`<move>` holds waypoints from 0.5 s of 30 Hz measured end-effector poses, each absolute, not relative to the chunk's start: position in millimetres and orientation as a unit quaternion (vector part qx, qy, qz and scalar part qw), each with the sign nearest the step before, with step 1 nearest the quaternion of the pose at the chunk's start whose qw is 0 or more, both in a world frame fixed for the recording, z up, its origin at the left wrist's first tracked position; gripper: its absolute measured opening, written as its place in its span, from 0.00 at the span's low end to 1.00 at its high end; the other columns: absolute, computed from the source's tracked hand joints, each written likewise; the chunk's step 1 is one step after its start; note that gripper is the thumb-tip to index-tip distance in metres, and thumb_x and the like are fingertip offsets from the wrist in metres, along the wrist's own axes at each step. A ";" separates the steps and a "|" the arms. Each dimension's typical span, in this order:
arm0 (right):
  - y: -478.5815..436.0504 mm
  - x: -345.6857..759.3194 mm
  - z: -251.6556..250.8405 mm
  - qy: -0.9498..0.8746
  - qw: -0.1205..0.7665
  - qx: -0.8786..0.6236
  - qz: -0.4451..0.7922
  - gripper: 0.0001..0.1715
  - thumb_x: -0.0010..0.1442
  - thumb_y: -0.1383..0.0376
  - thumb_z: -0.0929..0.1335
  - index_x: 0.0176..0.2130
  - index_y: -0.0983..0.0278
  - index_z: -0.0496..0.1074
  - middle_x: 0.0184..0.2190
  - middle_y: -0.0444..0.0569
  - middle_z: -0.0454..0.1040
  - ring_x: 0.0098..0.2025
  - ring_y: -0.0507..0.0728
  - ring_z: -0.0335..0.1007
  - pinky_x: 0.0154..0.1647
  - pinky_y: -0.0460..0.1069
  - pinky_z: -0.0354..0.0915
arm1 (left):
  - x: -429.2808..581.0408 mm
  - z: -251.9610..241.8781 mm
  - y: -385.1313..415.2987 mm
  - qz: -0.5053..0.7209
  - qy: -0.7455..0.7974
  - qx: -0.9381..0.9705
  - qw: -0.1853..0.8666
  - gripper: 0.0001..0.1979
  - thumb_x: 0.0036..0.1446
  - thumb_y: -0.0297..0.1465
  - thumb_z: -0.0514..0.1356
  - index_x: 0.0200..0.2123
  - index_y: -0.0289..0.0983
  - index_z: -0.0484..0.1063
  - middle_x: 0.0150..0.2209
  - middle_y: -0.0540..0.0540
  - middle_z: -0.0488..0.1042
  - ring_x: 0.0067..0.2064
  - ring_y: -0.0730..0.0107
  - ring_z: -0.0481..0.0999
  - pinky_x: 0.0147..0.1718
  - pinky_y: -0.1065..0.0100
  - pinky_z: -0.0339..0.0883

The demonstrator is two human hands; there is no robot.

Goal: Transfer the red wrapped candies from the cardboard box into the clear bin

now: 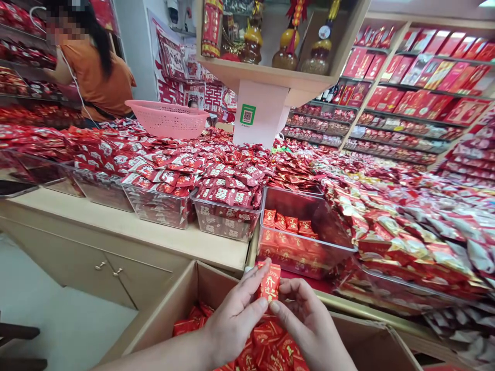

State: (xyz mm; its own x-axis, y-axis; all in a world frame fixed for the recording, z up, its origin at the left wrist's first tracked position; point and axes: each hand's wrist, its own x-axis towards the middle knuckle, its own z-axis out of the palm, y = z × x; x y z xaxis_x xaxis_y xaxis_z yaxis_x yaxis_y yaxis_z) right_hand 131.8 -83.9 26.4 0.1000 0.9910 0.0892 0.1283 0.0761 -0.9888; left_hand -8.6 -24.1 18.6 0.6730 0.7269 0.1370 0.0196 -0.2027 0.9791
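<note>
One red packet (269, 282) is upright between my two hands, above the near cardboard box (164, 304): my left hand (234, 319) pinches its left side and my right hand (305, 319) pinches its lower right edge, both thumbs toward me. Just beyond, the clear bin (330, 216) is part filled, with standing packets (292, 225) grouped toward its left and room over on its right, so I judge the work to be partway. Plenty of loose packets (266, 355) lie jumbled in the box below, while the bins to the left (228, 224) are heaped with other packets (234, 183). My hands cover much of the box, its near side is cut off, and I cannot tell how deep the pile goes. Part of my grip is hidden behind the packet, and the heap on the right (417, 232) is blurred.
</note>
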 end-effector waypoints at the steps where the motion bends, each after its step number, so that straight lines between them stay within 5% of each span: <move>1: -82.4 129.4 29.9 -0.532 0.514 -0.531 0.412 0.10 0.52 0.59 0.64 0.33 0.62 0.61 0.32 0.48 0.66 0.34 0.54 0.64 0.36 0.50 0.64 | -10.3 22.2 -25.3 0.320 0.257 0.714 0.567 0.24 0.56 0.34 0.48 0.56 0.44 0.49 0.59 0.51 0.45 0.60 0.66 0.42 0.58 0.61 0.36; 5: -75.2 122.1 50.6 -0.603 0.464 -0.578 0.294 0.08 0.50 0.62 0.65 0.30 0.62 0.63 0.29 0.47 0.66 0.32 0.53 0.62 0.34 0.49 0.62 | -16.0 35.2 -28.2 0.377 0.238 0.706 0.550 0.23 0.56 0.32 0.48 0.55 0.45 0.50 0.59 0.52 0.46 0.60 0.65 0.42 0.58 0.61 0.37; 11: -27.1 147.1 116.2 -0.613 0.536 -0.563 0.146 0.12 0.46 0.61 0.68 0.30 0.63 0.62 0.25 0.44 0.65 0.27 0.50 0.61 0.28 0.46 0.61 | -17.6 35.3 -26.4 0.465 0.209 0.596 0.620 0.27 0.55 0.31 0.49 0.56 0.49 0.42 0.58 0.46 0.48 0.53 0.62 0.58 0.45 0.65 0.61; 15: 42.5 180.9 140.6 -0.495 0.529 -0.660 0.200 0.13 0.44 0.66 0.70 0.29 0.64 0.62 0.20 0.40 0.64 0.21 0.47 0.61 0.22 0.44 0.59 | -16.0 27.7 -21.7 0.435 0.234 0.666 0.559 0.21 0.53 0.27 0.50 0.51 0.45 0.55 0.55 0.45 0.51 0.49 0.66 0.62 0.40 0.70 0.63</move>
